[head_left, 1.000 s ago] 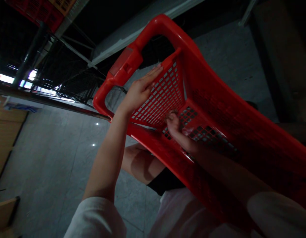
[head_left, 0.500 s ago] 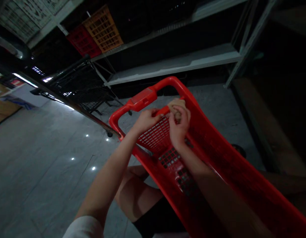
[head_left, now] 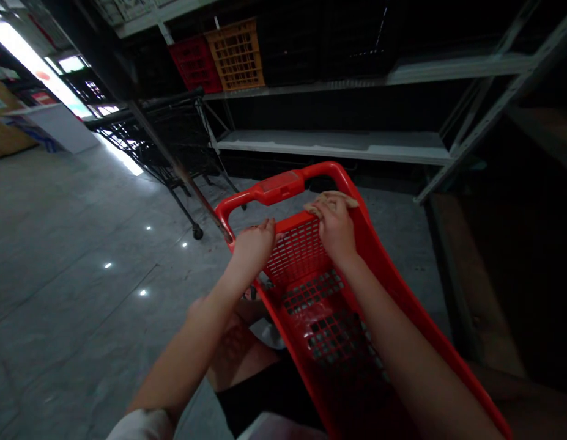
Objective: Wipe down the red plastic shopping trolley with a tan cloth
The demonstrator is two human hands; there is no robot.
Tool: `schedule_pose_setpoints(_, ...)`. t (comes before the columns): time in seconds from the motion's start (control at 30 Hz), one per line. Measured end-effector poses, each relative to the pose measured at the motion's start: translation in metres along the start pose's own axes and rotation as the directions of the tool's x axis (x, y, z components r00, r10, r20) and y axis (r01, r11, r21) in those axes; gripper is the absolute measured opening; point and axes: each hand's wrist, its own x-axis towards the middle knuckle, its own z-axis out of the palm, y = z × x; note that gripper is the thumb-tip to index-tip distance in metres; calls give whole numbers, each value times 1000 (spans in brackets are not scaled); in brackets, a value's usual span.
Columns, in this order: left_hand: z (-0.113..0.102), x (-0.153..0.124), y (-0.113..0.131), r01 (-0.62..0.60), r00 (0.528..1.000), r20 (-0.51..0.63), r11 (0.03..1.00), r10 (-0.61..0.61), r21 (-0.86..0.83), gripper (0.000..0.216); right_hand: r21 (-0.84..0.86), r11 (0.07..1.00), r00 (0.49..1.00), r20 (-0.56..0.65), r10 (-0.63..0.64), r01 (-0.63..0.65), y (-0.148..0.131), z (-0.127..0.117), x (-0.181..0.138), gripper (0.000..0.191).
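A red plastic shopping basket (head_left: 393, 305) with slatted openings lies lengthwise in front of me, its handle (head_left: 279, 187) at the far end. My left hand (head_left: 253, 247) is closed on the top edge of the slatted end panel (head_left: 295, 244), near its left corner. At the right corner of the same panel, my right hand (head_left: 337, 232) presses a crumpled beige cloth (head_left: 342, 197) against the rim. Its fingers are bent over the cloth and partly hide it. The basket's near end runs out of the picture.
A metal pole (head_left: 173, 159) slants down to the basket's left corner. Behind it stands a black wheeled cart (head_left: 159, 134). Metal shelving (head_left: 333, 146) crosses the back, with red (head_left: 196, 64) and yellow crates (head_left: 236, 55). Brown boards (head_left: 476, 287) lie along the right.
My right hand has turned palm down and spread the cloth over the corner rim. My left hand has slid left along the panel edge. The view has tilted and shifted.
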Motion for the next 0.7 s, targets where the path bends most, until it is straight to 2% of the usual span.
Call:
schedule_pose_setpoints(0.1, 1, -7, 2, 79, 997, -13, 995, -80, -59, 43, 12, 996, 982, 166, -89, 89, -33, 7, -15, 53)
schedule_pose_setpoints(0.2, 1, -12, 4, 66, 997, -44, 996, -69, -56, 41, 32, 984, 946, 271, -177, 174, -40, 1, -21, 55)
schedule_pose_setpoints(0.27, 2, -17, 3, 37, 997, -65, 998, -40, -49, 41, 33, 988, 950, 269, -157, 154, -24, -10, -14, 52)
schedule_pose_setpoints(0.37, 6, -24, 3, -2, 994, -110, 998, -5, -56, 43, 43, 997, 985, 159, -70, 64, 5, -24, 0, 43)
schedule_pose_setpoints(0.43, 8, -25, 6, 12, 990, -140, 998, -22, -69, 41, 42, 997, 992, 109, -64, 59, 9, -24, 4, 40)
schedule_pose_setpoints(0.5, 10, -25, 9, 37, 985, -163, 996, -51, -83, 40, 34, 993, 984, 129, -120, 116, -2, -16, -1, 42)
schedule_pose_setpoints(0.6, 13, -24, 11, 60, 972, -216, 989, -89, -137, 46, 45, 969, 944, 218, -247, 243, -29, -1, -14, 55)
schedule_pose_setpoints(0.7, 19, -30, 3, -28, 935, -346, 956, -79, -294, 55, 80, 950, 905, 288, -312, 302, -38, 3, -17, 64)
